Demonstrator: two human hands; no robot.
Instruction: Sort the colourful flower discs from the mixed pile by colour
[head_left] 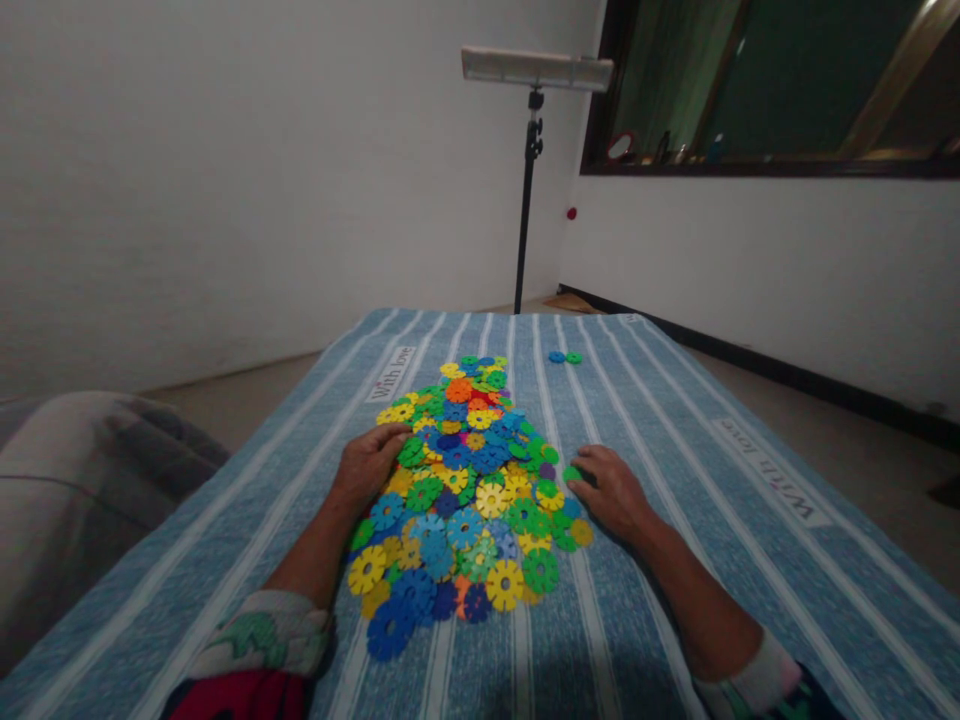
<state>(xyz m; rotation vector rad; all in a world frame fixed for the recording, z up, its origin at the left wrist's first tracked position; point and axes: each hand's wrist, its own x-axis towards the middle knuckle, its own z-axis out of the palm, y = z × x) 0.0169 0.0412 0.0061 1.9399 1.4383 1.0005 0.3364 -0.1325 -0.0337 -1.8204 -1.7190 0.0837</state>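
Note:
A heap of plastic interlocking snowflake discs in yellow, blue, green and orange lies along the middle of the cloth-covered table. My left hand rests at the heap's left edge, fingers stretched toward a green disc; no piece shows clearly in it. On the right side, my right hand has its thumb and fingers closed around the edge of a small green snowflake disc, just beside the heap. Farther back, apart from the heap, a blue disc and a green disc lie side by side, touching or nearly so.
A blue-and-white striped cloth covers the table. Behind its far edge stands a lamp on a black pole. Something draped in grey fabric is at the left. White walls and a dark-framed window surround the table.

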